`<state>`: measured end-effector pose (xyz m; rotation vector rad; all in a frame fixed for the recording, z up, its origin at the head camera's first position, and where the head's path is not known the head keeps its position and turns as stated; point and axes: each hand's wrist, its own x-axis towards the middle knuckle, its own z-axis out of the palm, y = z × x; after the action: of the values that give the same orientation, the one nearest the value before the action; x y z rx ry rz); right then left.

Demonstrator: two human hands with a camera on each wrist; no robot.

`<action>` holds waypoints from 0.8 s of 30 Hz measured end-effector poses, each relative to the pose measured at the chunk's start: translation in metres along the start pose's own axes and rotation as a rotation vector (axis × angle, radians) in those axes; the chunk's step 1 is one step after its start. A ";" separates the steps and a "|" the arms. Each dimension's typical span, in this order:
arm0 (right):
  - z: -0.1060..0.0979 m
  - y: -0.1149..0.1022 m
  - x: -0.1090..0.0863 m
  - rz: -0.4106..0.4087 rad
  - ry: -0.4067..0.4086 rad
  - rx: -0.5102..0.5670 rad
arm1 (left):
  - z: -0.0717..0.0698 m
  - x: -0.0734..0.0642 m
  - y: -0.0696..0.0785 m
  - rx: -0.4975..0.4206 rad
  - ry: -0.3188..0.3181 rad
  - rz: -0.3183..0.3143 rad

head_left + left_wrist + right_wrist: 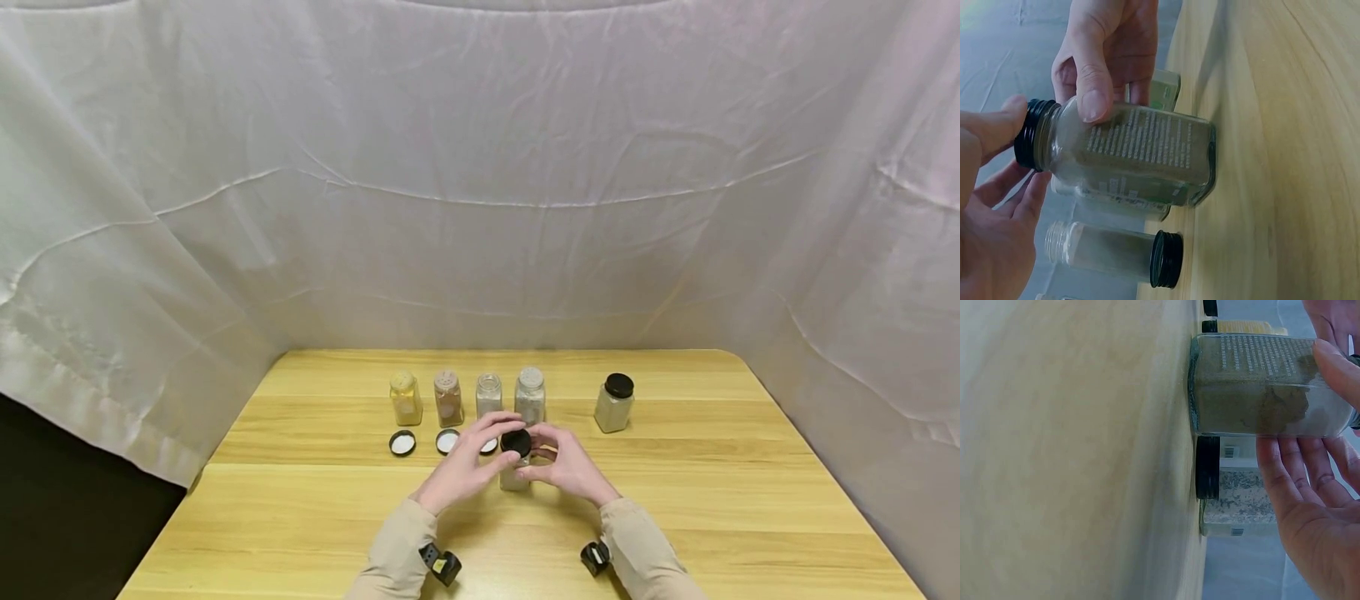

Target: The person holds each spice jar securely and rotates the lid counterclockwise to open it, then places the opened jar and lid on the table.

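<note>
Squarish glass jar, black lid, brownish powder.

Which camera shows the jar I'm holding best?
The left wrist view: the jar shows nearly whole, with its lid and printed text visible. The head view shows it small and partly hidden; the right wrist view shows it up close, but the frame edge crops its lid.
</note>
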<state>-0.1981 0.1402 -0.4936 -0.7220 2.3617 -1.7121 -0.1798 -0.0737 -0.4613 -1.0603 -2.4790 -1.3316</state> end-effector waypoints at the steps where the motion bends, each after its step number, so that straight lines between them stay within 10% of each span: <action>1: 0.000 0.000 0.000 -0.001 -0.001 -0.004 | 0.000 0.000 0.000 -0.013 -0.013 0.003; 11: 0.000 -0.002 -0.001 0.019 -0.007 0.019 | -0.005 -0.003 0.000 -0.065 -0.141 0.021; 24: 0.000 -0.001 0.000 -0.004 -0.005 0.009 | 0.002 -0.001 -0.001 -0.002 -0.008 -0.005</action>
<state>-0.1979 0.1403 -0.4929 -0.7288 2.3491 -1.7198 -0.1790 -0.0732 -0.4634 -1.0624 -2.4882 -1.3348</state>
